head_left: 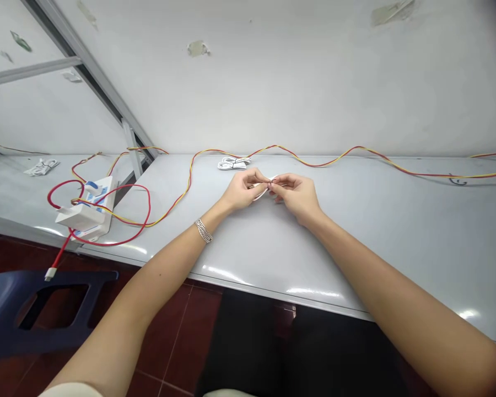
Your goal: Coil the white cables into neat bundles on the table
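My left hand (244,190) and my right hand (297,194) meet over the middle of the white table (397,231). Both pinch a small coiled white cable (268,184) between fingertips, with a thin dark tie at the point where the fingers touch. The cable is mostly hidden by my fingers. A silver bracelet (203,230) sits on my left wrist. Another bundled white cable (233,163) lies just behind my hands near the wall.
A red and yellow wire pair (334,160) snakes along the table's back edge. A white power strip (86,212) with a red cable (143,220) sits at the left. A blue plastic chair (33,314) stands below left. A further white cable bundle (42,166) lies far left.
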The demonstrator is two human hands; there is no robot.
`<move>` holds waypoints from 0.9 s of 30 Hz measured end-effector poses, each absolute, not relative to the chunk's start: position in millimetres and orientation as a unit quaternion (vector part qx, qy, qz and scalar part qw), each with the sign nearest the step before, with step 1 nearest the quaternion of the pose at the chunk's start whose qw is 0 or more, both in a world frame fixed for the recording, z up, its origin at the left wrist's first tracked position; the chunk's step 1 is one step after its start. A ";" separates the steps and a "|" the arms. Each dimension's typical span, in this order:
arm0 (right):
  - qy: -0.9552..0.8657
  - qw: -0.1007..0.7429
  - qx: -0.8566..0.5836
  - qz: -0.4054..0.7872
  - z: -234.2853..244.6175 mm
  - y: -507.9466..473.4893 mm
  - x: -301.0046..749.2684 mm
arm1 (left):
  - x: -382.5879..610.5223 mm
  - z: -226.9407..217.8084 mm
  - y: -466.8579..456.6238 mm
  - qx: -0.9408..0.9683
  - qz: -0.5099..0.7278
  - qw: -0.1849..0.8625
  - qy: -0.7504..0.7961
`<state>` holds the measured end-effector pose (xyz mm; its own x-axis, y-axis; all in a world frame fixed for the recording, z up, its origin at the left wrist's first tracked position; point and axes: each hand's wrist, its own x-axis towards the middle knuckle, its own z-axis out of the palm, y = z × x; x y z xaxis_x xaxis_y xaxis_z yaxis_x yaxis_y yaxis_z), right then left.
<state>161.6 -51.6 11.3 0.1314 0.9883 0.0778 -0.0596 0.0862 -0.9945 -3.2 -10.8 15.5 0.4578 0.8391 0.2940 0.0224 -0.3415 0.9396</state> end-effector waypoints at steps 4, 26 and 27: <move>-0.463 0.583 -0.490 0.454 9.4 -49.6 163.9 | -4.0 13.2 -9.4 0.696 0.420 0.490 0.317; -0.404 0.554 -0.499 0.529 17.5 -58.5 154.4 | 1.5 19.2 -18.1 0.729 0.492 0.305 0.364; -0.409 0.556 -0.499 0.524 16.3 -57.9 154.6 | 1.4 19.7 -18.3 0.730 0.489 0.308 0.365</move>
